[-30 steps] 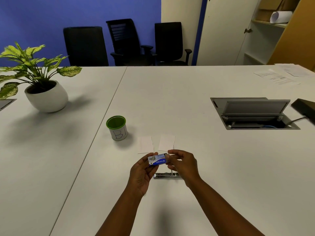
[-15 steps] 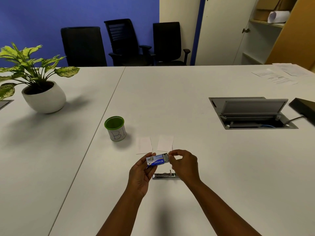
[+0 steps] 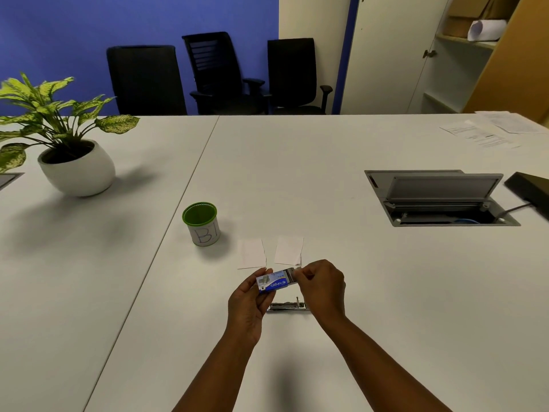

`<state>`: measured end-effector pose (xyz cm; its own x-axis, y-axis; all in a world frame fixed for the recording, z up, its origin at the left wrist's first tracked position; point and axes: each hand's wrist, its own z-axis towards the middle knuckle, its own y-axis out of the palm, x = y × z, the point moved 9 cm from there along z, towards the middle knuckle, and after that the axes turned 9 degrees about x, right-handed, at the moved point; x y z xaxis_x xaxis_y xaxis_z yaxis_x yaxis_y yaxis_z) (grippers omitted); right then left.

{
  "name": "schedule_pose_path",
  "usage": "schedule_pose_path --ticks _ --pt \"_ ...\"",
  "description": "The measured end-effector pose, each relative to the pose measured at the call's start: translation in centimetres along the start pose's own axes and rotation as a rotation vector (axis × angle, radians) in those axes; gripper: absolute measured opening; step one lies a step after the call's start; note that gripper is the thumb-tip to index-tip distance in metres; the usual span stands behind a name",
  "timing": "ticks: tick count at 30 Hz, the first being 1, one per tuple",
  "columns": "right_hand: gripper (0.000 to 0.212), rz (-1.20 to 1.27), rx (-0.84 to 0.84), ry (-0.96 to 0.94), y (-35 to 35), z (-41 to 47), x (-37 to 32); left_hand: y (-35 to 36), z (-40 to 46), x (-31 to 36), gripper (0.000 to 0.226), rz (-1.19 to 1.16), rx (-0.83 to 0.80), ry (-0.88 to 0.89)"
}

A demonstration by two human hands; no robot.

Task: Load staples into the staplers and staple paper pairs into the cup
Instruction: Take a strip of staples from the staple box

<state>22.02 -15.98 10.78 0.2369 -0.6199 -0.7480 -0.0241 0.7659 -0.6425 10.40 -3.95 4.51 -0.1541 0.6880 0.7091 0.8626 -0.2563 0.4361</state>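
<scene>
My left hand [image 3: 248, 307] holds a small blue and white staple box [image 3: 272, 283] above the table. My right hand [image 3: 322, 288] pinches the box's inner tray at its right end, which sticks out a little. A silver stapler [image 3: 285, 306] lies on the table just below the hands, partly hidden by them. Two small white paper slips [image 3: 252, 253] [image 3: 288, 250] lie side by side beyond the hands. A white cup with a green rim, marked "B1" [image 3: 202, 223], stands to their left.
A potted plant in a white pot [image 3: 75, 171] stands far left. An open cable hatch [image 3: 439, 197] is sunk in the table at the right, with a black device [image 3: 531, 188] beside it. Printed sheets [image 3: 487, 133] lie at the far right corner.
My right hand has drawn the inner tray slightly out of the staple box's right end. The box stays in my left hand.
</scene>
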Motion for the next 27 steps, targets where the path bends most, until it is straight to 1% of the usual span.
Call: schedule_pose_path --ticks 3,4,7,9,11,12,15,17,19,21,27 --pt "0.019 0.060 0.015 0.022 -0.2 0.0 0.1 0.0 0.1 -0.1 0.020 -0.004 -0.001 -0.001" --pt "0.017 0.067 0.020 -0.007 -0.3 0.0 -0.1 0.0 0.1 -0.1 0.019 -0.009 -0.002 -0.005" --pt "0.017 0.018 0.030 -0.204 -0.8 -0.5 -1.5 0.2 0.1 -0.4 0.018 -0.016 -0.009 -0.020" --pt "0.022 -0.089 0.000 -0.361 -0.4 -1.1 -2.5 0.4 0.0 -0.4 0.018 -0.011 -0.012 -0.023" --pt "0.023 -0.177 -0.010 -0.469 -0.3 -1.6 -3.4 0.5 -0.1 -0.4 0.019 -0.007 -0.010 -0.020" --pt "0.022 -0.204 0.011 -0.520 -0.5 -1.8 -3.8 0.6 -0.1 -0.5 0.019 -0.007 -0.009 -0.019" --pt "0.035 -0.293 0.099 -0.668 -1.4 -2.6 -5.3 0.6 -0.1 -0.5 0.020 -0.014 -0.007 -0.023" --pt "0.035 -0.327 0.100 -0.642 -1.4 -2.3 -5.3 0.7 -0.1 -0.5 0.020 -0.018 -0.012 -0.026" --pt "0.027 -0.348 0.051 -0.548 -0.9 -1.8 -4.3 0.7 -0.1 -0.5 0.020 -0.021 -0.013 -0.030" --pt "0.025 -0.285 0.004 -0.431 -0.2 -1.2 -2.7 0.6 0.0 -0.6 0.018 -0.022 -0.005 -0.034" --pt "0.017 -0.095 0.006 -0.233 -0.4 -0.4 -1.4 0.3 0.1 -0.8 0.017 -0.035 0.028 -0.046"
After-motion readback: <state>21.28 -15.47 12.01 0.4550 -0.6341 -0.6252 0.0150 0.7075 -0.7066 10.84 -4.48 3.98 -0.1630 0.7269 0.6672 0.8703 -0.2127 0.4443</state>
